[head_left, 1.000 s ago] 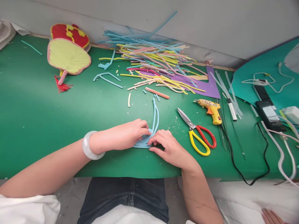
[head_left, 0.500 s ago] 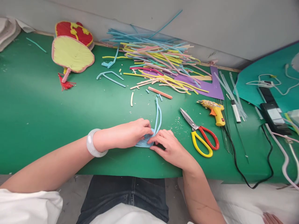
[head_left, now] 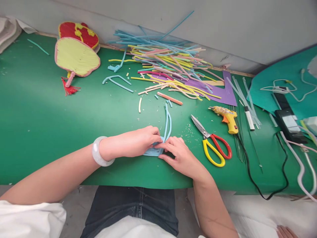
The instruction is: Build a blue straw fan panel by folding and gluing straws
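My left hand (head_left: 138,142), with a white bangle on the wrist, and my right hand (head_left: 177,155) meet at the near middle of the green table (head_left: 44,125). Both pinch a small flat piece of light blue strips (head_left: 153,152) lying on the table. Two long blue strip ends (head_left: 167,120) curve away from it toward the back. The fingers of both hands are closed on the blue strips, and most of the piece is hidden under them.
Scissors (head_left: 210,143) with red and yellow handles and a yellow glue gun (head_left: 226,118) with a black cord lie to the right. A heap of coloured strips (head_left: 163,62) and purple paper (head_left: 226,92) sit at the back. Finished fans (head_left: 75,54) lie back left. Phones and cables are far right.
My right fingertips have shifted a little left and up on the blue piece, closer to my left fingers. The view moved slightly between the earliest frame and now.
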Demonstrator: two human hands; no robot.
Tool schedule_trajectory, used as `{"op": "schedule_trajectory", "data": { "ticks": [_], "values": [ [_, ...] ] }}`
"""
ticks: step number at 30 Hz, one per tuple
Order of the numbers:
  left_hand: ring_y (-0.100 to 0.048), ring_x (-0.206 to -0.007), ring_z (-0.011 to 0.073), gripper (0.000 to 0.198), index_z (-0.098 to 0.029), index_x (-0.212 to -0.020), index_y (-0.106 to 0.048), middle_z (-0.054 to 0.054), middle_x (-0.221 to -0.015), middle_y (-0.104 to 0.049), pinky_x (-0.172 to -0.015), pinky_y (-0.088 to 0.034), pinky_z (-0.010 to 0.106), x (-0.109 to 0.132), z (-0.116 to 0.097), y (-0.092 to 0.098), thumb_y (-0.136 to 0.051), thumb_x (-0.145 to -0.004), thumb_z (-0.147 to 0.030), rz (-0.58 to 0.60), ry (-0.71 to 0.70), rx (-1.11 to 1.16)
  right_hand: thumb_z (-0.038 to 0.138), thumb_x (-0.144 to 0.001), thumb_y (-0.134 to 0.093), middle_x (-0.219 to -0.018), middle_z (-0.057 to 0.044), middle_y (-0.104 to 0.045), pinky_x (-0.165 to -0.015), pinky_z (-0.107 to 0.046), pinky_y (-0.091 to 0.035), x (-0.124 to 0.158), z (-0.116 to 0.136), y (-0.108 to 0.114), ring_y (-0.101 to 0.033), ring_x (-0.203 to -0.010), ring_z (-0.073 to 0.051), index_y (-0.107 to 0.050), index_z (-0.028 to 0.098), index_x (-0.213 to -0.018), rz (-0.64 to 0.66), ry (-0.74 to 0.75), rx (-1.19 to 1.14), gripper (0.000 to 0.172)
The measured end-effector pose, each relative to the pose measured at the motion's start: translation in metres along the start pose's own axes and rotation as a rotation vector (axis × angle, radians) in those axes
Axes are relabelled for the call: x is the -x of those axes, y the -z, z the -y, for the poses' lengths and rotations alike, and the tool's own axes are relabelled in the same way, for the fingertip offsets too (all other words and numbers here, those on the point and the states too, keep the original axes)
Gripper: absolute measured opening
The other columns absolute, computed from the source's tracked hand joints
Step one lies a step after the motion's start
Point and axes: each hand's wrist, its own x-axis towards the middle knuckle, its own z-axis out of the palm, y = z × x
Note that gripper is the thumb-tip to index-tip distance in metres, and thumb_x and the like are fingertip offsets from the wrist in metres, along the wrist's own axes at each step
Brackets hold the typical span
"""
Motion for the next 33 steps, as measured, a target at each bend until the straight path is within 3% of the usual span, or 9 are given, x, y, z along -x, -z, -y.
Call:
{"op": "schedule_trajectory", "data": {
  "ticks": [5, 9, 27, 33],
  "values": [
    [-0.056, -0.093, 0.0193, 0.036, -0.017, -0.111, -0.059, 0.008, -0.101, -0.056, -0.079, -0.045, 0.027, 0.0, -0.003, 0.005, -0.041, -0.086, 0.001, 0.012, 0.036, 0.043, 0.025, -0.092, -0.065, -0.092, -0.002, -0.06, -0.083, -0.038, -0.043, 0.0, -0.001, 0.0, -0.055, -0.089, -0.021, -0.058, 0.03, -0.129, -0.008, -0.009, 0.015, 0.038],
    [-0.06, -0.092, 0.0168, 0.048, -0.017, -0.124, -0.052, 0.009, -0.113, -0.055, -0.078, -0.046, 0.025, -0.001, -0.004, 0.009, -0.037, -0.084, 0.004, 0.006, 0.102, 0.115, 0.025, -0.093, -0.064, -0.094, -0.002, -0.059, -0.084, -0.038, -0.042, 0.001, -0.001, -0.001, -0.055, -0.091, -0.021, -0.054, 0.033, -0.136, -0.012, -0.006, 0.0, 0.044],
    [-0.062, -0.085, 0.0152, 0.043, -0.018, -0.124, -0.052, 0.008, -0.116, -0.056, -0.074, -0.046, 0.024, -0.003, -0.008, 0.01, -0.038, -0.087, 0.0, 0.0, 0.173, 0.121, 0.027, -0.098, -0.057, -0.095, -0.004, -0.059, -0.081, -0.038, -0.041, 0.0, 0.0, 0.0, -0.054, -0.09, -0.02, -0.059, 0.031, -0.131, 0.033, 0.001, 0.044, 0.034],
    [-0.062, -0.083, 0.0145, 0.04, -0.018, -0.123, -0.054, 0.007, -0.113, -0.056, -0.072, -0.046, 0.024, -0.003, -0.007, 0.009, -0.039, -0.089, -0.002, -0.018, 0.171, 0.105, 0.025, -0.096, -0.061, -0.093, -0.003, -0.059, -0.084, -0.037, -0.04, 0.0, 0.003, 0.001, -0.054, -0.091, -0.02, -0.064, 0.026, -0.109, 0.009, -0.014, 0.013, 0.014]
  ]
}}
